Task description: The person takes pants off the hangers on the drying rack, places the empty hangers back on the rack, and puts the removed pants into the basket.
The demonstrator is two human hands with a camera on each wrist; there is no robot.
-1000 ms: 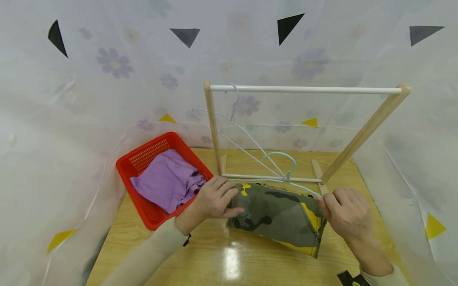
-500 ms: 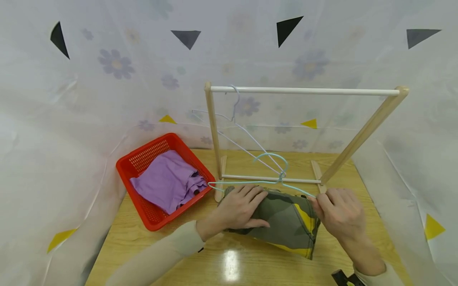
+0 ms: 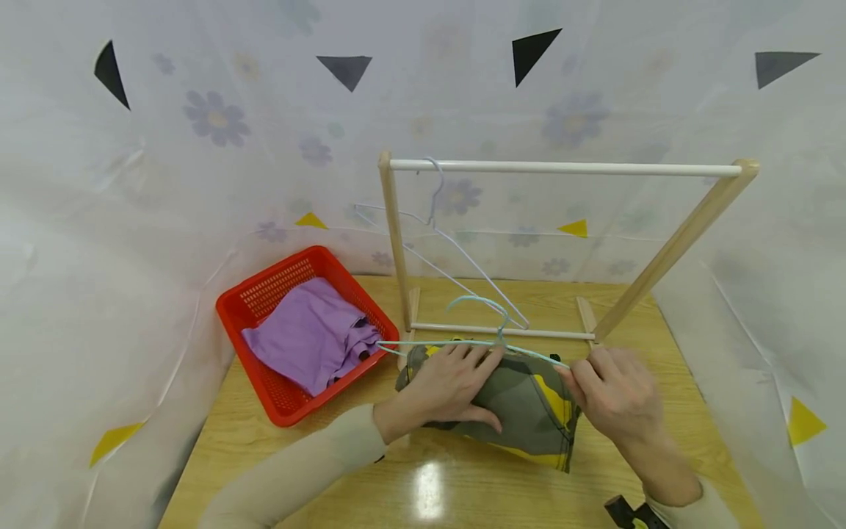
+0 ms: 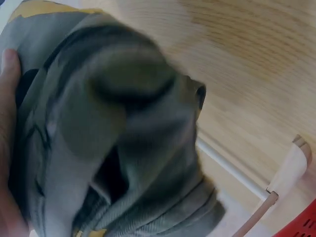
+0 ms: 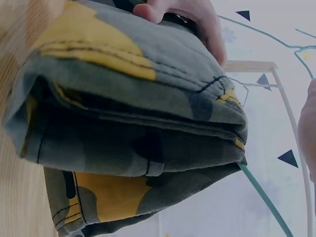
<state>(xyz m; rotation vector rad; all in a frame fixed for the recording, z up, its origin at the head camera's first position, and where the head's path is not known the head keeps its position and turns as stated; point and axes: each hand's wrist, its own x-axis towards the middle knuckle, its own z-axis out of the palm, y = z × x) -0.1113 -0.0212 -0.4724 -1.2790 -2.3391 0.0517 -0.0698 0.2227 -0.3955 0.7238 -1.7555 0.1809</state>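
Folded camouflage trousers [image 3: 529,397] in green, black and yellow hang over the lower bar of a light-blue wire hanger [image 5: 264,198], low above the table. My left hand [image 3: 449,389] grips the trousers near their top fold. Its thumb lies on the front, and the fingers reach over the top edge towards the hanger's neck. At the hanger's right end my right hand [image 3: 615,397] pinches the wire. The hook leans back towards the rack. In the right wrist view the folded layers [image 5: 123,148] show at their open side, with the left hand [image 5: 190,12] above them.
A wooden rack with a white rail [image 3: 562,168] stands behind. From its left end hangs a bare lilac hanger [image 3: 436,191], slanting down. The red basket [image 3: 264,389] on the left holds purple cloth [image 3: 311,330]. Patterned sheeting encloses the wooden table [image 3: 370,485].
My left hand has moved right along the trousers onto their top edge. The right hand, hanger and trousers have shifted a little left, and the hook has tipped left.
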